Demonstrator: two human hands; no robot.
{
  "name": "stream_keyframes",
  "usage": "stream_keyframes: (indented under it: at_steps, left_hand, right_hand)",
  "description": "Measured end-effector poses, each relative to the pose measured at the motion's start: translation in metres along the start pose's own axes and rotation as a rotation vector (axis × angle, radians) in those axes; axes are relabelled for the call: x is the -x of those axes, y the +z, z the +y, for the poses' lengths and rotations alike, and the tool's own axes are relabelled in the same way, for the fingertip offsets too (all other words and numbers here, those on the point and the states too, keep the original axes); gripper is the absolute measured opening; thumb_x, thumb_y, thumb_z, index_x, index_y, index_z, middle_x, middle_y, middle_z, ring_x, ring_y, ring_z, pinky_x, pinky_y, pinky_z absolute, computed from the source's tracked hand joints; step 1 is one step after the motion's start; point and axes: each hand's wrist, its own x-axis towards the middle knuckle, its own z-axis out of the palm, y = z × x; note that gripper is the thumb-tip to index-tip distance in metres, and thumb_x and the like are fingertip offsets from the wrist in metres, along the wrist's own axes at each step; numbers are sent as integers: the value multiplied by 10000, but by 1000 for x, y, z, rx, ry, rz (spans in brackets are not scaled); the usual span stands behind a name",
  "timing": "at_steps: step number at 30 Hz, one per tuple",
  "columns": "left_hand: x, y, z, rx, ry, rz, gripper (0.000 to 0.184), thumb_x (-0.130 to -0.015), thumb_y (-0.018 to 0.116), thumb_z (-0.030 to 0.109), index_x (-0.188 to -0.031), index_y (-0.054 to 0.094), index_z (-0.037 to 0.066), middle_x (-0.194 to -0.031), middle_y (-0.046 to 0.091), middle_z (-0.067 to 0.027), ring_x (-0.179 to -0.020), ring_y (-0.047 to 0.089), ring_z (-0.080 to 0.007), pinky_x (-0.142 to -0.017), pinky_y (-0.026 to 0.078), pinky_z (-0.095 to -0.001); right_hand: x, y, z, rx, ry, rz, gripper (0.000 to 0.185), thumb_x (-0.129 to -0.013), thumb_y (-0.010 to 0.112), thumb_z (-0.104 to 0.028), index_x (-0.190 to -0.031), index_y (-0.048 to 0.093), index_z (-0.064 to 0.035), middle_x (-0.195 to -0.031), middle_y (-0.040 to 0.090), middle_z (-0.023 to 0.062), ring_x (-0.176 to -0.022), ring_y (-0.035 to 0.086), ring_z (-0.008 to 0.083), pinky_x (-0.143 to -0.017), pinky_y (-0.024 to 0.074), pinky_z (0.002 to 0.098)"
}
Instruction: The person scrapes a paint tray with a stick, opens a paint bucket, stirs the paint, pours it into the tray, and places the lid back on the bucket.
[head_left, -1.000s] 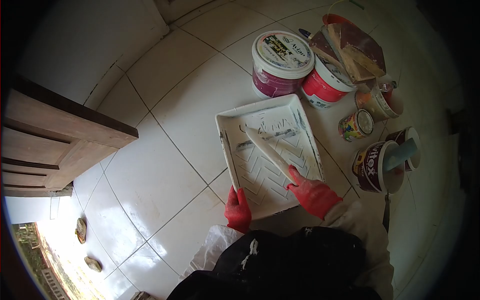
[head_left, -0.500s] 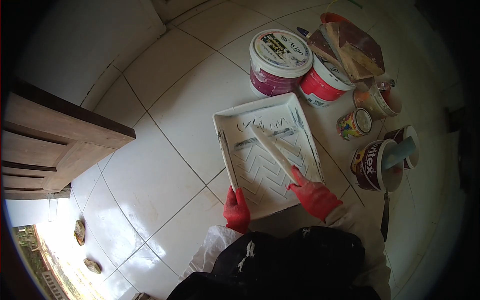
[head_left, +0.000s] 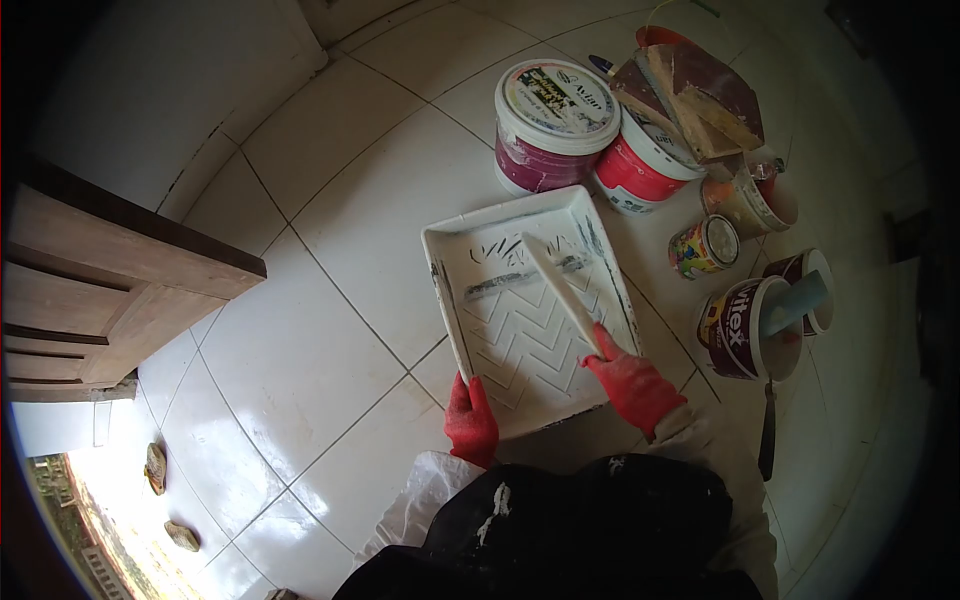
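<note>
Looks like scraping with the flat stick [head_left: 562, 295] in the paint tray [head_left: 505, 209], over the tiled floor [head_left: 320, 350]; left hand [head_left: 471, 420] has its fingers pinching the rim, right hand [head_left: 635, 388] has the stick gripped; next stroke probably wants the tray held steady tbh

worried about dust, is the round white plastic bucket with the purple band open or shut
Shut: a printed round lid covers the whole top of the white plastic bucket with the purple band.

The white tray [head_left: 535, 330] is gripped at its edge by the left hand [head_left: 471, 420]. A white stick [head_left: 562, 295] is held over it by the right hand [head_left: 632, 385].
</note>
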Motion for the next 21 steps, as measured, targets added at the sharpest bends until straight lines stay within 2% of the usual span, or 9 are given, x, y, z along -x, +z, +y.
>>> stream_keyframes:
  at_steps: [1, 3, 5, 7, 11, 12, 14, 16, 21]
  left_hand:
    - [1, 0, 0, 11, 9, 9, 375, -988, 527, 227, -1301, 576, 28, -1161, 673, -105, -1083, 607, -177, -934, 448, -309]
    - [7, 0, -4, 14, 11, 8, 372, -989, 526, 225, -1298, 577, 24, -1159, 673, -103, -1085, 605, -176, -934, 448, -307]
    - [5, 0, -7, 54, 19, -4, 374, -988, 529, 222, -1304, 574, 28, -1161, 672, -97, -1083, 604, -178, -933, 447, -302]
    - [5, 0, -8, 80, 20, -1, 376, -988, 531, 222, -1309, 571, 30, -1162, 672, -94, -1081, 604, -177, -932, 448, -300]
    - [8, 1, -5, 75, 34, 6, 387, -988, 531, 221, -1327, 557, 36, -1169, 669, -95, -1078, 604, -177, -933, 446, -300]
    - [8, 0, -4, 76, 36, 6, 387, -988, 531, 221, -1327, 557, 36, -1169, 669, -95, -1078, 604, -177, -933, 446, -300]
    - [7, 1, -4, 87, 14, 5, 394, -989, 531, 227, -1333, 552, 36, -1173, 667, -101, -1083, 604, -179, -937, 444, -302]
    - [7, 1, -4, 79, 6, 2, 396, -989, 532, 232, -1333, 552, 36, -1174, 667, -103, -1085, 604, -180, -937, 444, -303]
    - [7, -1, -5, 101, 16, 3, 402, -988, 535, 246, -1330, 554, 35, -1172, 668, -109, -1088, 606, -186, -939, 445, -307]
  right_hand:
    - [3, 9, 3, 161, -210, 64, 501, -996, 478, -324, -1442, 375, -120, -1172, 603, 250, -963, 628, 405, -838, 503, 429]
    - [13, 19, -8, -68, -74, -69, 515, -1002, 472, -289, -1444, 345, -60, -1087, 631, 254, -883, 638, 404, -757, 514, 443]
    - [5, 9, 2, 29, -283, 4, 500, -1000, 476, -287, -1437, 361, -71, -1100, 629, 251, -877, 636, 405, -776, 507, 449]
    - [6, -22, -15, -129, 156, -41, 492, -998, 483, -288, -1425, 390, -61, -1169, 605, 247, -880, 633, 406, -807, 500, 447]
    - [15, 15, 0, 36, -345, -25, 512, -1003, 467, -300, -1441, 344, -64, -1279, 543, 237, -914, 628, 397, -820, 498, 442]
    - [12, 1, -9, 11, -53, -149, 551, -999, 472, -336, -1458, 316, -75, -1198, 585, 250, -904, 628, 402, -801, 493, 444]
    - [-3, 0, 6, 24, -152, -18, 575, -993, 479, -356, -1470, 304, -85, -1093, 612, 259, -889, 629, 410, -791, 489, 448]
    - [3, -25, -31, -92, 179, -92, 607, -983, 492, -393, -1483, 296, -111, -827, 636, 263, -829, 629, 423, -753, 476, 463]
    - [-8, 13, 0, -15, -178, -89, 580, -989, 482, -399, -1467, 321, -112, -837, 634, 256, -775, 626, 417, -698, 477, 476]
